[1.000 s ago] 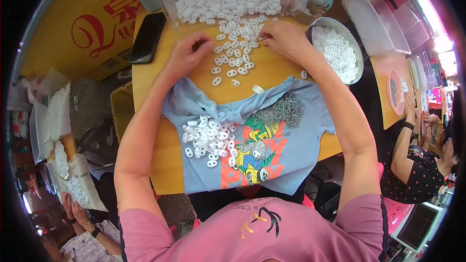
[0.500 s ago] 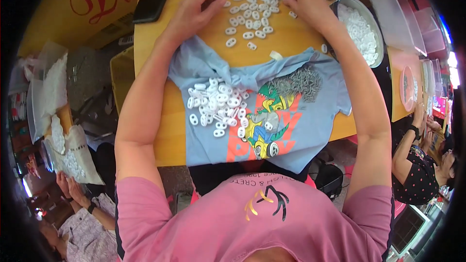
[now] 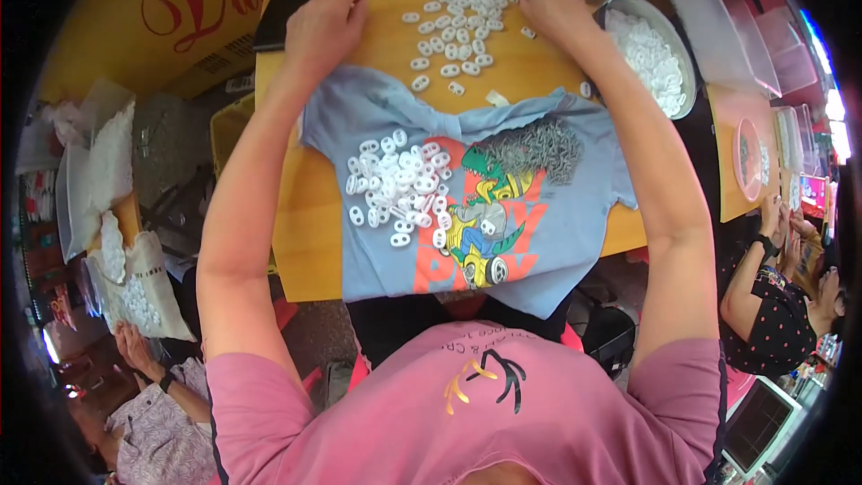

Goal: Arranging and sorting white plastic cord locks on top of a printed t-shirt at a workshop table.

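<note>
My left hand (image 3: pixel 325 25) is over the far left of the table, next to a black phone, its fingers curled in; what they hold, if anything, is hidden. Curled fingers also mark my right hand (image 3: pixel 557 7), at the right edge of a spread of small white oval pieces with two holes (image 3: pixel 462 22); anything in its grasp is out of sight. Nearer me, a blue-grey T-shirt (image 3: pixel 382 260) with a dinosaur print lies on the table. On it rest a heap of the same white pieces (image 3: pixel 404 181) and a pile of small grey metal parts (image 3: pixel 543 153).
The black phone (image 3: pixel 289 2) lies at the table's far left corner. A round bowl (image 3: pixel 687 94) of white pieces stands right of my right forearm. Behind it are clear plastic bins (image 3: pixel 718 22). One person (image 3: pixel 171 404) works at the left, another (image 3: pixel 772 314) at the right.
My left hand has moved left, away from the loose white pieces and toward the phone. My right hand stays near the pieces' right edge. The view has shifted slightly.
</note>
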Motion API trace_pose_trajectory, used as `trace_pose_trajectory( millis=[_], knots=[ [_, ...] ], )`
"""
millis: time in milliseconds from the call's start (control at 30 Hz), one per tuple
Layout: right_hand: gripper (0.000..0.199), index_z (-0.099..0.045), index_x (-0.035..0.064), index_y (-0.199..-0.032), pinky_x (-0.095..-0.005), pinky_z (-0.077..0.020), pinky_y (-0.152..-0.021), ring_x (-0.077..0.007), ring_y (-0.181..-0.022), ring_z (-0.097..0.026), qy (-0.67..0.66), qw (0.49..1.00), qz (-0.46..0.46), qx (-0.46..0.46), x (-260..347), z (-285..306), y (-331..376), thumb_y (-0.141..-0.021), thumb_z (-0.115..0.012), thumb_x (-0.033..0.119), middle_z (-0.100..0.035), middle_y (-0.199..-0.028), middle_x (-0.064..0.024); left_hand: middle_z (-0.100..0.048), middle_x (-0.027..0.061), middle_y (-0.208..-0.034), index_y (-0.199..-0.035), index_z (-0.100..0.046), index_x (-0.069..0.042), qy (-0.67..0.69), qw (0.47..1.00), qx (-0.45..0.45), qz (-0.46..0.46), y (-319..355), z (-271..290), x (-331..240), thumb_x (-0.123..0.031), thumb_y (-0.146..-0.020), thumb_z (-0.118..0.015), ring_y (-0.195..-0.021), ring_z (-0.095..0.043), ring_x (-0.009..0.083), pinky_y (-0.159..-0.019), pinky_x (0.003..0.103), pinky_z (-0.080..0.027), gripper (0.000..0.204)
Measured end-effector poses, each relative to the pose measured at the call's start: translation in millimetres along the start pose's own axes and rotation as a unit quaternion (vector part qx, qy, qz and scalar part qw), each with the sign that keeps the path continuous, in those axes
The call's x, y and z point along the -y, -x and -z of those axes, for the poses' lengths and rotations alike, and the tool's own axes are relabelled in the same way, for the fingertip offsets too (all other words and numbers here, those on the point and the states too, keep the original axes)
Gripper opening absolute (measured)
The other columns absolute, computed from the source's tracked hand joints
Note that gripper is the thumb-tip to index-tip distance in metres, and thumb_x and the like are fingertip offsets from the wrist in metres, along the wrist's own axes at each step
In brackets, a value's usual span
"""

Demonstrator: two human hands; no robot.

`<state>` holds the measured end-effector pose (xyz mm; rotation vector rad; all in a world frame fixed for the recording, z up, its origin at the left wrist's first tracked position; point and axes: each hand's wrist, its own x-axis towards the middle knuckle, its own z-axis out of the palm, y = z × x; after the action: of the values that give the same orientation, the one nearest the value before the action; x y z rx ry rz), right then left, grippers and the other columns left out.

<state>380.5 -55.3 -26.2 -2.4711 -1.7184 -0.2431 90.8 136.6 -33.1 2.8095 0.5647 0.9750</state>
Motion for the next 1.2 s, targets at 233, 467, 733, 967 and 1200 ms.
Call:
trace_pose_trajectory(
  millis=[233, 467, 733, 967, 1200],
  knots=[
    [0.020, -0.069, 0.0008, -0.097, -0.0495, -0.0513, -0.083, -0.0433, -0.096, -0.066, -0.029, 0.999, -0.030, 0.021, 4, 15, 10, -0.094, -0.057, 0.017, -0.069, -0.100, -0.0248, -0.071, 0.0160, -0.086, -0.100, -0.069, -0.002, 0.224, 0.971, 0.008, 0.086, -11, -19, -18, -0.022, -0.093, -0.067, -0.078, -0.069, 0.0309, -0.067, 0.038, -0.053, 0.021],
    [0.024, -0.071, -0.0003, -0.097, -0.0452, -0.0520, -0.080, -0.0388, -0.088, -0.069, -0.118, 0.991, -0.051, -0.045, -7, 59, 6, -0.093, -0.063, 0.022, -0.071, -0.091, -0.0228, -0.058, -0.0025, -0.073, -0.103, -0.067, -0.001, 0.454, 0.864, 0.058, 0.208, -7, -24, -7, -0.023, -0.100, -0.064, -0.068, -0.051, 0.0061, -0.061, 0.025, -0.043, 0.023],
    [0.019, -0.071, -0.0042, -0.091, -0.0384, -0.0529, -0.060, -0.0258, -0.058, -0.068, -0.096, 0.984, -0.075, 0.127, -9, 51, -1, -0.086, -0.072, 0.014, -0.069, -0.070, -0.0176, -0.055, -0.0037, -0.074, -0.101, -0.066, -0.001, 0.448, 0.873, 0.080, 0.175, -4, -25, -3, -0.020, -0.099, -0.065, -0.069, -0.048, 0.0055, -0.061, 0.024, -0.040, 0.018],
    [0.018, -0.069, -0.0073, -0.086, -0.0372, -0.0547, -0.059, -0.0245, -0.059, -0.069, -0.099, 0.974, -0.115, 0.171, -2, 48, -18, -0.085, -0.069, 0.010, -0.068, -0.065, -0.0161, -0.057, -0.0028, -0.076, -0.102, -0.066, 0.000, 0.439, 0.876, 0.082, 0.180, -5, -24, -5, -0.019, -0.099, -0.066, -0.071, -0.049, 0.0060, -0.062, 0.024, -0.041, 0.020],
    [0.017, -0.072, -0.0056, -0.091, -0.0460, -0.0570, -0.082, -0.0398, -0.092, -0.071, -0.077, 0.979, -0.100, 0.162, -5, 62, -25, -0.081, -0.070, 0.008, -0.070, -0.091, -0.0301, -0.058, -0.0031, -0.076, -0.104, -0.067, 0.000, 0.440, 0.875, 0.077, 0.186, -5, -24, -4, -0.021, -0.099, -0.065, -0.071, -0.049, 0.0060, -0.063, 0.024, -0.041, 0.022]
  ],
)
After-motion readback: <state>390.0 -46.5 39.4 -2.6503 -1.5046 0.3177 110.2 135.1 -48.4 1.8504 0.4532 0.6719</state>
